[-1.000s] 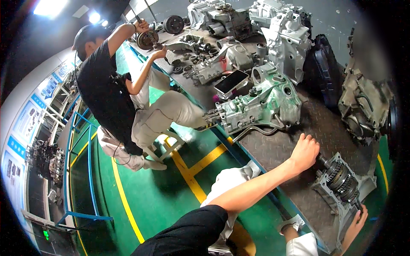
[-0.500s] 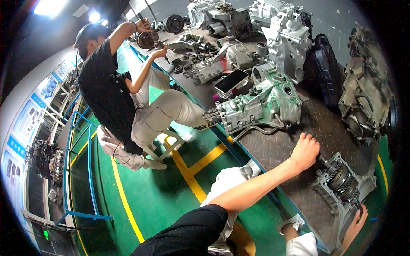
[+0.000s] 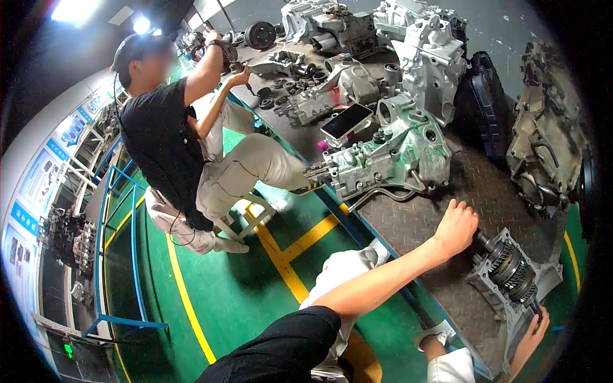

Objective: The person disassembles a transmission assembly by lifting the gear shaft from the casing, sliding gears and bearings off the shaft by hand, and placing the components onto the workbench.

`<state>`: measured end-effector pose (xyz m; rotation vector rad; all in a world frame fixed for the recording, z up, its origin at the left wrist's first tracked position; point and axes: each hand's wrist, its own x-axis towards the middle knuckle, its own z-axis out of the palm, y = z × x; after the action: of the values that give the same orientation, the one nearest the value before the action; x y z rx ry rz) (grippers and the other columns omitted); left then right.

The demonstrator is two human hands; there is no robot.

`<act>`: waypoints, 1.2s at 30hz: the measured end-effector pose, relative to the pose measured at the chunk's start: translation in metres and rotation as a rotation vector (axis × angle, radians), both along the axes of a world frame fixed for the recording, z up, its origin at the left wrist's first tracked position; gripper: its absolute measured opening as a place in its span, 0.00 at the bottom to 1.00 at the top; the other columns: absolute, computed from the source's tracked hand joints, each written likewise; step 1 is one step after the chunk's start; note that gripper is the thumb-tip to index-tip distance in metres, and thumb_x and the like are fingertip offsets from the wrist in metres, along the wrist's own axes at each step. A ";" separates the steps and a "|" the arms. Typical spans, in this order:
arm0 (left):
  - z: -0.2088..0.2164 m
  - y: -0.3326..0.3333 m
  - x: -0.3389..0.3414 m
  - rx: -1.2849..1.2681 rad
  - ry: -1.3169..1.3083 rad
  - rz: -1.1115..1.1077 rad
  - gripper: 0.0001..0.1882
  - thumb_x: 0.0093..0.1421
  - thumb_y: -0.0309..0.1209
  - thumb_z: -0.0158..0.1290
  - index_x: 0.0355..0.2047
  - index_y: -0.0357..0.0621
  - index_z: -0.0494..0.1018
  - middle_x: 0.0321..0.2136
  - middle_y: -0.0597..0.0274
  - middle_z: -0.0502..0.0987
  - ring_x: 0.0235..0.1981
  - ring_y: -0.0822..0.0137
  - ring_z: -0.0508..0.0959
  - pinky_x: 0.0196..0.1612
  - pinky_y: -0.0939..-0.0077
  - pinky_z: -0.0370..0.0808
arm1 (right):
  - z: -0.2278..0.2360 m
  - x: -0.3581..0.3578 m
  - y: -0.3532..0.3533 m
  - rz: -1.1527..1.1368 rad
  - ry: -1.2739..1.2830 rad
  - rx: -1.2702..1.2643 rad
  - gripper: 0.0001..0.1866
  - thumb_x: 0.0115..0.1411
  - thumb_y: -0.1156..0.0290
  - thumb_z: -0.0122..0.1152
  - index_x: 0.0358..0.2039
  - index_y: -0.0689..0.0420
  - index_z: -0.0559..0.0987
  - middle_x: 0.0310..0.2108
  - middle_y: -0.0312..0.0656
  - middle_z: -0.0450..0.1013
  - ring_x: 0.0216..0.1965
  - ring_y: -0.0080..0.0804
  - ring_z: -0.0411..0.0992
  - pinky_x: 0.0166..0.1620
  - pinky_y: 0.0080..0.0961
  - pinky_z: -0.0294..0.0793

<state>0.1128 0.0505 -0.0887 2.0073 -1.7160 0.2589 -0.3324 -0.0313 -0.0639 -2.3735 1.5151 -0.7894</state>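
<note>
A gear shaft (image 3: 513, 271) with several toothed gears lies in an open silver gearbox housing half (image 3: 548, 278) at the right end of the bench. My left hand (image 3: 457, 227) is closed at the far end of the shaft, its fingers curled round the tip and partly hiding it. At the near end my right hand (image 3: 531, 338) has its fingers closed about the other tip of the shaft, beside the housing's edge. The right palm and thumb are mostly hidden.
A green-stained gearbox (image 3: 399, 156) with a bent metal pipe (image 3: 389, 195) stands left of my left hand. A phone (image 3: 347, 121) lies behind it. Large casings (image 3: 543, 147) line the bench's back. A co-worker (image 3: 159, 134) sits at the left, handling parts.
The co-worker's head and upper body have turned, and the raised forearm has shifted to the right. My hands and the gear shaft have not visibly moved.
</note>
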 end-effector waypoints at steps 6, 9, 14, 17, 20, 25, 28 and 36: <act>0.002 0.002 0.001 -0.009 -0.007 0.007 0.09 0.48 0.30 0.60 0.31 0.41 0.79 0.33 0.53 0.80 0.44 0.55 0.78 0.51 0.58 0.69 | 0.003 0.004 0.003 -0.014 0.009 0.005 0.22 0.77 0.60 0.44 0.60 0.62 0.70 0.58 0.50 0.68 0.62 0.45 0.65 0.64 0.36 0.61; 0.003 0.002 0.001 0.013 -0.003 0.003 0.09 0.48 0.30 0.60 0.31 0.41 0.79 0.33 0.53 0.80 0.44 0.55 0.78 0.51 0.58 0.70 | 0.005 0.006 0.004 -0.010 -0.001 0.010 0.22 0.77 0.60 0.44 0.60 0.62 0.70 0.58 0.50 0.68 0.62 0.45 0.65 0.64 0.36 0.61; 0.003 0.001 0.000 -0.002 -0.006 0.001 0.10 0.48 0.30 0.60 0.31 0.41 0.79 0.33 0.54 0.80 0.44 0.56 0.78 0.51 0.58 0.70 | 0.002 0.003 0.002 0.005 -0.011 0.000 0.22 0.77 0.59 0.44 0.61 0.62 0.70 0.59 0.49 0.68 0.61 0.44 0.66 0.63 0.36 0.61; 0.001 0.001 0.000 0.000 -0.014 0.005 0.10 0.48 0.30 0.60 0.31 0.41 0.79 0.33 0.54 0.80 0.44 0.56 0.78 0.51 0.58 0.70 | 0.004 0.004 0.004 -0.014 -0.027 0.012 0.22 0.77 0.59 0.44 0.61 0.62 0.70 0.59 0.48 0.68 0.61 0.44 0.66 0.62 0.35 0.62; 0.000 0.000 -0.001 0.005 -0.016 0.010 0.10 0.48 0.30 0.60 0.32 0.41 0.79 0.33 0.54 0.80 0.44 0.56 0.78 0.51 0.59 0.70 | 0.001 0.000 0.001 -0.010 -0.015 0.014 0.22 0.77 0.58 0.44 0.61 0.61 0.70 0.58 0.48 0.68 0.60 0.43 0.66 0.60 0.35 0.63; 0.001 0.000 0.000 0.010 -0.015 0.012 0.10 0.48 0.29 0.60 0.32 0.40 0.79 0.33 0.54 0.80 0.44 0.56 0.78 0.51 0.58 0.70 | -0.004 -0.003 -0.003 -0.031 -0.006 0.000 0.22 0.77 0.58 0.44 0.61 0.60 0.71 0.58 0.47 0.68 0.60 0.42 0.67 0.59 0.35 0.64; 0.003 0.000 0.000 0.023 -0.005 0.001 0.09 0.49 0.29 0.59 0.32 0.40 0.79 0.33 0.54 0.80 0.44 0.56 0.78 0.51 0.58 0.70 | -0.007 -0.006 -0.004 -0.036 -0.012 -0.012 0.22 0.77 0.58 0.44 0.61 0.60 0.71 0.58 0.47 0.69 0.60 0.43 0.66 0.59 0.35 0.64; 0.004 0.001 0.000 0.030 0.014 0.000 0.09 0.49 0.29 0.59 0.32 0.41 0.79 0.34 0.53 0.80 0.45 0.55 0.78 0.51 0.58 0.70 | -0.011 -0.015 -0.011 0.008 0.022 -0.028 0.21 0.77 0.61 0.45 0.60 0.62 0.71 0.59 0.49 0.69 0.61 0.43 0.66 0.62 0.35 0.62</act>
<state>0.1126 0.0514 -0.0844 2.0256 -1.7212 0.2198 -0.3470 -0.0420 -0.0744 -2.4143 1.5118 -0.7907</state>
